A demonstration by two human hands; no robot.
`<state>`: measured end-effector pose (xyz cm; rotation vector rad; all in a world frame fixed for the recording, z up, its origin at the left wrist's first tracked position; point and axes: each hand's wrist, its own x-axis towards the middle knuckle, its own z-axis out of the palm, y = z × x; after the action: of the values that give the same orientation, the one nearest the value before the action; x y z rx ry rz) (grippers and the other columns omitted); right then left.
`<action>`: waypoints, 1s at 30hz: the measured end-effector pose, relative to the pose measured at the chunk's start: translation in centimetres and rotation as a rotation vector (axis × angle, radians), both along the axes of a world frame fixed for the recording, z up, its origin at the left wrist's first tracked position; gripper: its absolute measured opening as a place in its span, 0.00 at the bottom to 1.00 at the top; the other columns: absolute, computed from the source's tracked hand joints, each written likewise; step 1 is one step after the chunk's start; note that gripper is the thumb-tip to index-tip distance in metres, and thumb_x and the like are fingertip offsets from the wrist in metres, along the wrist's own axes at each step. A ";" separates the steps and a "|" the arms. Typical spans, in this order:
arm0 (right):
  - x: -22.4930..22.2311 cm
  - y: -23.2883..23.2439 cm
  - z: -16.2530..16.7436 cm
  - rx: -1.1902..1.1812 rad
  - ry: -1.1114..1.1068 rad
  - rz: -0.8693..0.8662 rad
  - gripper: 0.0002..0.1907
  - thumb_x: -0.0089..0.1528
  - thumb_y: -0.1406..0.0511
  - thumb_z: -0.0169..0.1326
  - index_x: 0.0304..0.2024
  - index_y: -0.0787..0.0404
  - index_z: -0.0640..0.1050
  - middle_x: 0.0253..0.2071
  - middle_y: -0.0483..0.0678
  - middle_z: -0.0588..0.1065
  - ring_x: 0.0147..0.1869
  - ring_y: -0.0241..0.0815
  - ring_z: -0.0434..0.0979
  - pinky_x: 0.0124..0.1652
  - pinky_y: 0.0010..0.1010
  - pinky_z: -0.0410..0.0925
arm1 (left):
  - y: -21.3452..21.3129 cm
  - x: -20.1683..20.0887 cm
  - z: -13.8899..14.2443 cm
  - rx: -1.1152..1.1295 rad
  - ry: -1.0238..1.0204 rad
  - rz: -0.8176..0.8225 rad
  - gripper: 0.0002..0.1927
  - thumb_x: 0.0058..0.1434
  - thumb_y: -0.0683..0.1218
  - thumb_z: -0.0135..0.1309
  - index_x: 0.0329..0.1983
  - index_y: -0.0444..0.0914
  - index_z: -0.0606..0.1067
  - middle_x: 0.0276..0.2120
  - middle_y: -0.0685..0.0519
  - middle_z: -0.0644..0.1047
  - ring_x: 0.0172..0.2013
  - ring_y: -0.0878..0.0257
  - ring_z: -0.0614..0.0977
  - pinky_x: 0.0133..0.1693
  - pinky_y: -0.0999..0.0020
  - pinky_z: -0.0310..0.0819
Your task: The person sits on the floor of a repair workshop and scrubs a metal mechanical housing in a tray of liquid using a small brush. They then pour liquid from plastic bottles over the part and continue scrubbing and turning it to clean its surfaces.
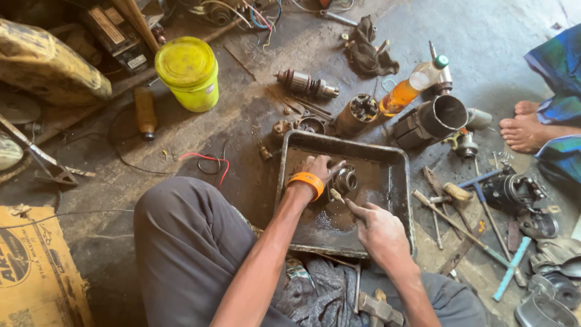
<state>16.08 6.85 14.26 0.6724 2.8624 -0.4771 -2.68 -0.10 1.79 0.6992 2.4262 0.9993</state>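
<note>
A dirty rectangular metal tray [396,163] with dark liquid lies on the floor in front of me. Over its middle, my left hand [319,166], with an orange wristband, grips a round metal motor part [346,180]. My right hand [378,227] holds a small brush [336,195] whose tip touches that part. My knee in grey trousers [181,224] is to the left of the tray.
A yellow bucket [189,71], a motor armature [302,83], a cylindrical housing [437,119], an orange-liquid bottle [410,88] and a dark rag [368,49] lie beyond the tray. Tools and parts [484,206] are scattered right. Another person's foot [525,132] rests far right.
</note>
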 end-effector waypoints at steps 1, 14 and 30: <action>0.2 0.2 -0.2 0.007 0.073 0.034 0.20 0.61 0.63 0.54 0.56 0.47 0.81 0.49 0.57 0.79 0.51 0.54 0.81 0.49 0.43 0.73 | 0.0 0.1 0.0 -0.001 -0.005 -0.004 0.31 0.62 0.70 0.51 0.42 0.39 0.82 0.39 0.34 0.80 0.43 0.36 0.81 0.46 0.42 0.76; 3.3 1.9 -1.3 -0.283 0.045 -0.321 0.20 0.61 0.65 0.52 0.55 0.48 0.81 0.38 0.52 0.85 0.41 0.47 0.87 0.45 0.39 0.76 | 0.6 -0.8 -3.7 -0.073 0.007 0.031 0.31 0.65 0.69 0.46 0.42 0.39 0.81 0.41 0.35 0.81 0.46 0.36 0.81 0.50 0.42 0.75; 0.3 1.9 -3.5 -0.441 0.114 -0.476 0.22 0.68 0.63 0.47 0.65 0.54 0.73 0.32 0.50 0.82 0.22 0.42 0.78 0.27 0.36 0.72 | 1.2 0.9 -4.5 -0.088 -0.191 0.174 0.29 0.71 0.64 0.37 0.50 0.34 0.74 0.51 0.30 0.74 0.55 0.32 0.75 0.55 0.41 0.69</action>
<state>16.41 8.73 10.73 1.2616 2.5316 -1.1985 -1.81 1.09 -2.70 0.3500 2.3755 0.9700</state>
